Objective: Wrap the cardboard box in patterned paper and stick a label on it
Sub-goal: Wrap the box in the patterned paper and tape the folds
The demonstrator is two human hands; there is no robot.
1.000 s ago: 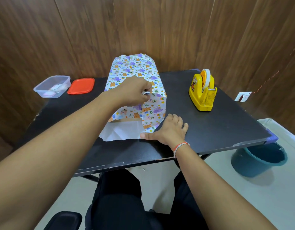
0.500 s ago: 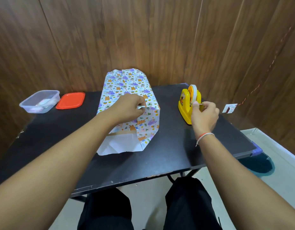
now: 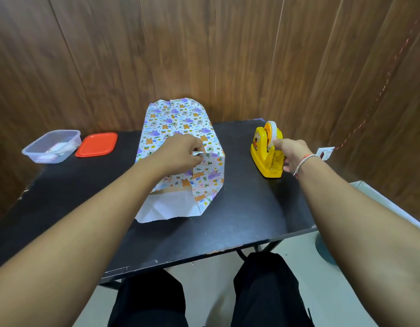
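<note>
On black desk (image 3: 251, 215), centre — left hand (image 3: 180, 153) pinches patterned paper (image 3: 178, 123) fold atop box; right hand (image 3: 290, 153) grips yellow tape dispenser (image 3: 263, 154) — far left, clear tub (image 3: 50, 146), orange lid (image 3: 96, 144).

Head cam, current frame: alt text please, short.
Left hand holds patterned paper folded over a box on a black table, while the right hand grips a yellow tape dispenser. A clear tub and orange lid sit far left.
</note>
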